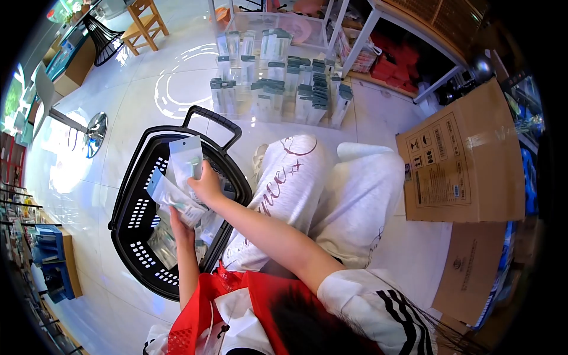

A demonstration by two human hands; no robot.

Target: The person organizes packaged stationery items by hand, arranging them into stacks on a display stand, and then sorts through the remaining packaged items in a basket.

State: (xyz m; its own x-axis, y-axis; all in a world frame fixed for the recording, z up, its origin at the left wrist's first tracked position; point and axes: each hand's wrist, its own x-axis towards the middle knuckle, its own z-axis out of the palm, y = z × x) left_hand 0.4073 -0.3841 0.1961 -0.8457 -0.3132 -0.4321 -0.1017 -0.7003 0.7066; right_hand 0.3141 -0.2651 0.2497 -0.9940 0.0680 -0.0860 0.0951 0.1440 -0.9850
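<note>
My left hand (184, 227) is closed around a bunch of flat plastic packets (171, 194) with pale blue-grey header strips, over the black shopping basket (127, 236). Just above it, my right hand (206, 184) pinches another clear packet (186, 155) with a grey-blue hang-hole header, held up over the far part of the basket. More packets (163, 244) lie inside the basket, partly hidden by my hands and forearms. What the packets contain is too small to make out. The basket's handle (220, 121) leans out toward the far side.
Several rows of similar packets (275, 71) stand in a clear rack on the tiled floor ahead. A large cardboard box (461, 160) is at my right, with a metal-framed shelf (408, 29) behind. Chairs (142, 26) and a blue crate (53, 254) are on the left.
</note>
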